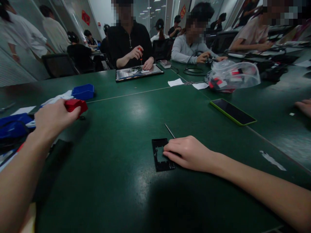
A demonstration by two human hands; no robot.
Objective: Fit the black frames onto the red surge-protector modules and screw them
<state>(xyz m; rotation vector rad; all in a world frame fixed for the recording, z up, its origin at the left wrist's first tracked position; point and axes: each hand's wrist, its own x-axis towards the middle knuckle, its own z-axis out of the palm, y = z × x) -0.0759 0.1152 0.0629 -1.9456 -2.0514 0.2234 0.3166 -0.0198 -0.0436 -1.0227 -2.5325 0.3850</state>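
At the left, my left hand [58, 115] is closed around a small red box-like object [76, 106], just above the table. My right hand [188, 152] is closed at the right edge of a flat black rectangular frame [160, 167] with a cut-out middle, which lies on the table. Its fingertips are over the frame and the thumb is hidden. A thin metal rod [169, 130] sticks out behind this hand; its other end is hidden, and I cannot tell whether the hand holds it.
A blue tray [83, 91] and blue bundles [16, 125] are at the left. A green-edged phone [233, 111] and a clear plastic bag [243, 74] lie at the right. Across the green table [116, 139], a person works with a screwdriver [141, 56] on a flat panel [155, 72].
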